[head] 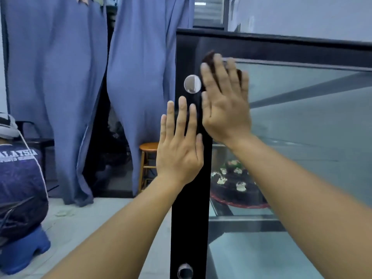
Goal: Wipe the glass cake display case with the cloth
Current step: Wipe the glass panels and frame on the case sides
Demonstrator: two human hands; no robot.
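Note:
The glass cake display case (302,121) fills the right half of the view, with a black frame and a black vertical strip (191,218) at its left edge. My right hand (226,101) lies flat near the case's upper left corner, pressing a dark brown cloth (209,57) against the glass; only the cloth's edges show past the fingers. My left hand (180,146) rests flat on the black strip just below, fingers spread, holding nothing. A round silver fitting (192,84) sits between the two hands. A chocolate cake (233,184) stands inside the case.
Blue curtains (66,87) hang at the left with a dark gap between them. A wooden stool (148,164) stands beside the case. A person in a dark blue shirt (20,188) sits on a blue step stool (24,252) at the far left. A second silver fitting (185,271) is low on the strip.

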